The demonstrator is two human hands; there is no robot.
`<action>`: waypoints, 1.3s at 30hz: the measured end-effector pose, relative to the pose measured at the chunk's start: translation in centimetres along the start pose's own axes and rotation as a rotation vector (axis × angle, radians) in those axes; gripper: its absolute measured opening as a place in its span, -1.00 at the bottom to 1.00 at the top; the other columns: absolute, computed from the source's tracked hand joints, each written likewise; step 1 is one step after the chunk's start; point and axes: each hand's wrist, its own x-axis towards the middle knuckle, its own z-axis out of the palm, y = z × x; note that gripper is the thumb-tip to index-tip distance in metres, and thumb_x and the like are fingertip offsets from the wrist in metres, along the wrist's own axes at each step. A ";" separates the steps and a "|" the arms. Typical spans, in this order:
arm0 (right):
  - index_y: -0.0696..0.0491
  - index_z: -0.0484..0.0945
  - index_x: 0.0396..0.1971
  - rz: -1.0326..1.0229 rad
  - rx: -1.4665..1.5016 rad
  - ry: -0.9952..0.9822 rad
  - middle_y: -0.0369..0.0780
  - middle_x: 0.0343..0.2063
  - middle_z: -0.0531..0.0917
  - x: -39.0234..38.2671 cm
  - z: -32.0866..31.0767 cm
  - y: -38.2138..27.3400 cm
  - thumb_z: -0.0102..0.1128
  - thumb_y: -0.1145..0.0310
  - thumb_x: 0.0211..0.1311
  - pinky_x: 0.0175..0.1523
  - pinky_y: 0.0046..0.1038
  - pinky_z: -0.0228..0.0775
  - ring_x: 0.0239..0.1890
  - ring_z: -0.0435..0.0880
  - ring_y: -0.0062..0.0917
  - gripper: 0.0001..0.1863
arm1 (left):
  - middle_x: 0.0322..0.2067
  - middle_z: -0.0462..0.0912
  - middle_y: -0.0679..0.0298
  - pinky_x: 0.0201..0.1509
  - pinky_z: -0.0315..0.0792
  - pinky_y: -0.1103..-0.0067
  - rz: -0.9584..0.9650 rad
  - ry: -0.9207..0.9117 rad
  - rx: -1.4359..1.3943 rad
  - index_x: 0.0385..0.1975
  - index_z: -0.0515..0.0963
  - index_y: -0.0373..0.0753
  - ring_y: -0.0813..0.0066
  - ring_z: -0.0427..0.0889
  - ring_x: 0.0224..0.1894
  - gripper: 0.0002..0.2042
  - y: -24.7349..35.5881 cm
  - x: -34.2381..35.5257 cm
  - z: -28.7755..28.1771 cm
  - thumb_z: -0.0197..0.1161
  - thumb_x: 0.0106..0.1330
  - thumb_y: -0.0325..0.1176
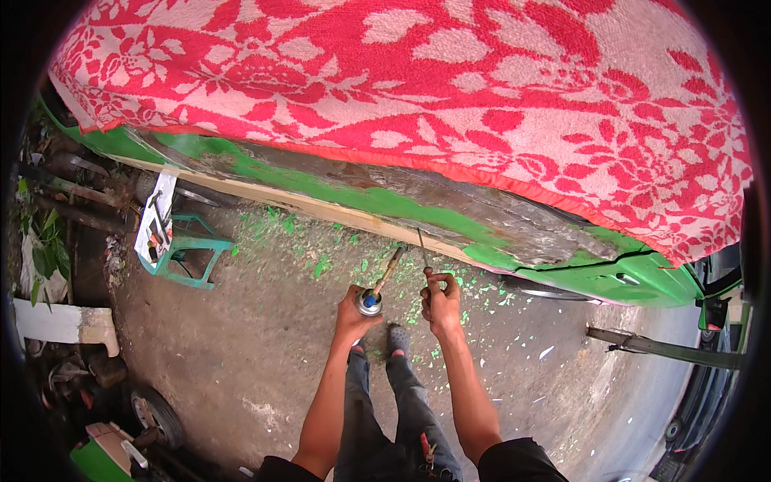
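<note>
I have the left hand wrapped round a silvery metal can, upright above the ground near a grey shoe; a blue knob tops it, and a slim brownish tube with a dark end slants forward through the gap between the hands; I judge the can rigid, fairly light and smooth enough to slip, so I would grip it round its body and keep off the tube; the right hand is clenched on the handle of a thin tool, whose straight shaft points away from me; I expect it stiff and light, best held by that handle; I cannot tell whether its tip touches anything.

Beyond the hands, brittle-looking green flakes litter the rough ground; farther ahead runs a car panel, patchy green against dull grey-brown, with a pale strip along its lower edge; over it drapes a soft, nubbly red-and-pink towel; well left of the left hand stands a teal stool.
</note>
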 end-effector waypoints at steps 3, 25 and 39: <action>-0.02 0.28 -0.29 0.003 -0.006 0.039 -0.27 -0.51 0.52 -1.1 0.7 -0.3 -0.01 0.43 0.35 -0.80 -0.63 -0.14 -0.83 0.15 -0.76 -0.92 | -0.35 0.65 0.14 -0.19 0.50 0.48 0.003 0.000 -0.006 -0.24 0.38 -0.26 0.37 0.65 -0.28 -0.45 -0.7 -0.1 0.0 0.51 -0.30 -0.41; 0.02 0.29 -0.34 0.162 0.256 -0.020 -0.34 -0.13 0.53 -0.3 -0.4 -2.0 0.03 0.48 0.29 -0.80 -0.67 -0.09 -0.72 0.20 -0.74 -0.89 | -0.36 0.65 0.17 -0.20 0.50 0.50 -0.002 -0.007 0.016 -0.26 0.38 -0.26 0.44 0.64 -0.30 -0.48 0.7 0.7 1.7 0.48 -0.29 -0.42; 0.01 0.28 -0.30 0.241 0.434 -0.164 -0.27 -0.47 0.46 -0.1 -0.8 -2.2 0.02 0.44 0.30 -0.80 -0.66 -0.11 -0.80 0.11 -0.75 -0.90 | -0.40 0.63 0.18 -0.22 0.49 0.50 0.043 0.029 0.009 -0.27 0.37 -0.27 0.47 0.62 -0.33 -0.47 0.0 0.7 1.4 0.49 -0.30 -0.42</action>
